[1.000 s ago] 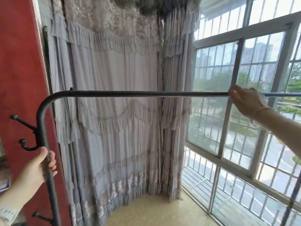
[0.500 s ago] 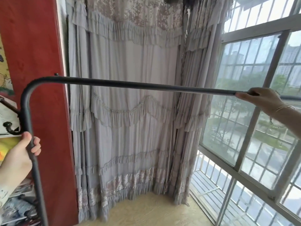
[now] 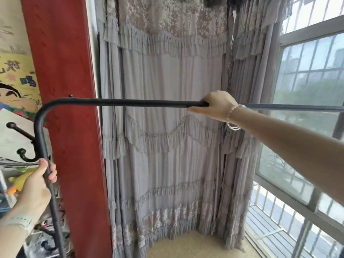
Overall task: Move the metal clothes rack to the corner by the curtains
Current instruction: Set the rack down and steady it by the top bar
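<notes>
The black metal clothes rack [image 3: 130,102] stretches across the view: a horizontal top bar bends down at the left into an upright post with curved hooks [image 3: 24,144]. My left hand [image 3: 38,183] is closed around the upright post below the hooks. My right hand [image 3: 216,107] grips the top bar near its middle, a beaded bracelet on the wrist. The grey ruffled curtains [image 3: 167,146] hang straight ahead in the corner, just beyond the bar. The rack's feet and right end are out of view.
A red pillar [image 3: 70,127] stands close behind the rack's left post. A barred window [image 3: 307,127] runs along the right. Painted pictures and clutter [image 3: 16,81] sit at the far left. Pale floor [image 3: 195,246] shows below the curtains.
My right hand has slid left along the top bar, from near its right end to the middle. The view has shifted, the rack's left post now lying in front of the red pillar's left side.
</notes>
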Demonstrator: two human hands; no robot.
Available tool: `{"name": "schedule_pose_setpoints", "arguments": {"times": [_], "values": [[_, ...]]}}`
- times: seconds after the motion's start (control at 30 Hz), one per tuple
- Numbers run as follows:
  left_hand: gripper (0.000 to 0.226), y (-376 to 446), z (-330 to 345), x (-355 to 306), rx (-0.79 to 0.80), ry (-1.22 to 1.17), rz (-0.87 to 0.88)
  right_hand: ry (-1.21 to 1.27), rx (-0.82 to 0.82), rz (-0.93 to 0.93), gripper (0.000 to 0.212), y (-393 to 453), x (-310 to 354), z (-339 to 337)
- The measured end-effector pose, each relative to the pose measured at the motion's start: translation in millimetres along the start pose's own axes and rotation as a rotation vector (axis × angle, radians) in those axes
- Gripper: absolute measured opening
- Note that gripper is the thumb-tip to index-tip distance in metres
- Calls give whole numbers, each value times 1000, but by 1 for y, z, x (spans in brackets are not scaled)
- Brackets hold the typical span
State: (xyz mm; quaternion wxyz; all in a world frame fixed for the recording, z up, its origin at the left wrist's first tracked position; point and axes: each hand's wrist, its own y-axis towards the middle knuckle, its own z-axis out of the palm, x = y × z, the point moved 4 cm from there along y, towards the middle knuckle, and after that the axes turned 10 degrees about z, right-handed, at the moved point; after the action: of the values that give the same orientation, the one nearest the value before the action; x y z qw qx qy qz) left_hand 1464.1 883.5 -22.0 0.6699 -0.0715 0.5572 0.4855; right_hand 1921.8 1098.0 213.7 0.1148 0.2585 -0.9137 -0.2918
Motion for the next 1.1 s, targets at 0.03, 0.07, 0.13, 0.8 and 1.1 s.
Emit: {"name": "schedule_pose_setpoints", "arguments": {"times": [0.03,0.07,0.13,0.8,1.1], "values": [[32,-1,2,0,-4,-33,-50,-29,-34,-16,80,8,20,5],[33,2,0,-2,-14,-32,-68,-48,-62,-26,79,13,33,10],[34,3,-2,-5,-59,-14,-62,-77,-88,-31,76,21,38,21],[30,75,65,43,-169,-39,78,-72,-258,-178,70,146,-24,100],[41,104,70,48,-250,4,180,-8,-338,-213,61,213,-14,141]]}}
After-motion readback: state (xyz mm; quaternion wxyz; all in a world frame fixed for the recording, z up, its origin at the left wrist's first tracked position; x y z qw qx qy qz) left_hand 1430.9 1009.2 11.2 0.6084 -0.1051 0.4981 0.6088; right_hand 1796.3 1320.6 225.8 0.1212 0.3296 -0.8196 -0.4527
